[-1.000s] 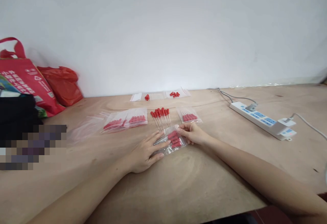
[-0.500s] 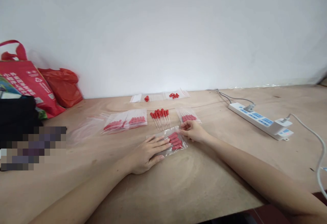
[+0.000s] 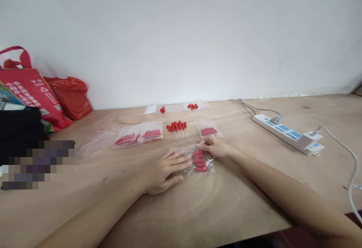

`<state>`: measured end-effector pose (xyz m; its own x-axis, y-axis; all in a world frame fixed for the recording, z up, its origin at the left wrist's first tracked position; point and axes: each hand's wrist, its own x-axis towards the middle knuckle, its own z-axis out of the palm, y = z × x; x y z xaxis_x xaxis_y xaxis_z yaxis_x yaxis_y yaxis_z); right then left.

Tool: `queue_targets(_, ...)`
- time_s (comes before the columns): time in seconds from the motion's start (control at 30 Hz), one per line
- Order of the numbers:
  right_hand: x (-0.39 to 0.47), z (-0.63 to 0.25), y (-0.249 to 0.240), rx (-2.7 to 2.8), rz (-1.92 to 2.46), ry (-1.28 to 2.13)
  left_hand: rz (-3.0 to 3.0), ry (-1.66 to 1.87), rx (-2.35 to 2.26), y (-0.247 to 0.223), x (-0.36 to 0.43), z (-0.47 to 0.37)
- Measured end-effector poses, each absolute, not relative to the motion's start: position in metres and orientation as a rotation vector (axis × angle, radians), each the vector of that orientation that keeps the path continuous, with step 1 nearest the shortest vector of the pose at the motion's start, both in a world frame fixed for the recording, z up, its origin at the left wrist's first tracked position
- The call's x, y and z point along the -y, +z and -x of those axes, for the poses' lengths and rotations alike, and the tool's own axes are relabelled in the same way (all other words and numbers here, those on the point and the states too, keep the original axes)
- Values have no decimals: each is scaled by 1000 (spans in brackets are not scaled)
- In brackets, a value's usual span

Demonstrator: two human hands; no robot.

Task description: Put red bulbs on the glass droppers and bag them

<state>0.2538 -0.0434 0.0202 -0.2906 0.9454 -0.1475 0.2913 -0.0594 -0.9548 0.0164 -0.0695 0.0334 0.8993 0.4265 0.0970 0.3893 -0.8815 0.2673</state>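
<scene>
A clear zip bag [image 3: 209, 165] with several red-capped sticks lies on the wooden table. My left hand [image 3: 166, 171] rests flat on its left part, fingers spread. At the bag's upper right corner, my right hand [image 3: 214, 147] pinches the edge between thumb and fingers. Just beyond stand out loose red-capped sticks [image 3: 177, 127], fanned on the table. Another filled bag [image 3: 208, 128] lies behind my right hand. To the left are more filled bags [image 3: 152, 131], overlapping, beside a pile of thin clear bags [image 3: 97, 141].
Near the wall lie small bags with red caps [image 3: 193, 106] and pale sticks. A white power strip [image 3: 285, 131] with cables is on the right. Red carrier bags [image 3: 69, 95] and a dark cloth [image 3: 21, 131] sit at the left on the table [image 3: 175, 217].
The bag under my hands has shifted slightly right and turned, with its red caps now lined up more vertically. My right hand stays at its corner; my left hand has barely moved.
</scene>
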Motion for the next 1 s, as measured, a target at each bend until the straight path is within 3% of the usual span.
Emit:
queue_targets(0.3,9,-291,16,1080,1229,975,-2776,982,-1144,20,54,-8)
queue_targets(0.53,-6,-295,-4,989,1349,955,-2683,1152,-1537,23,37,0)
queue_targets(0.7,-3,-305,-8,1029,1488,754,-2449,1291,-2154,47,16,44)
queue_targets(0.77,-2,-308,-9,1066,1559,529,-2254,1210,-2476,56,6,76)
queue_targets(0.83,-1,-308,-10,1113,1586,346,-2107,855,-2667,59,-3,111)
queue_targets(0.93,2,-303,-9,1166,1577,288,-1989,261,-2540,57,-12,151)
queue_targets(1.0,6,-299,-8,1184,1570,296,-1993,173,-2540,55,-16,164)
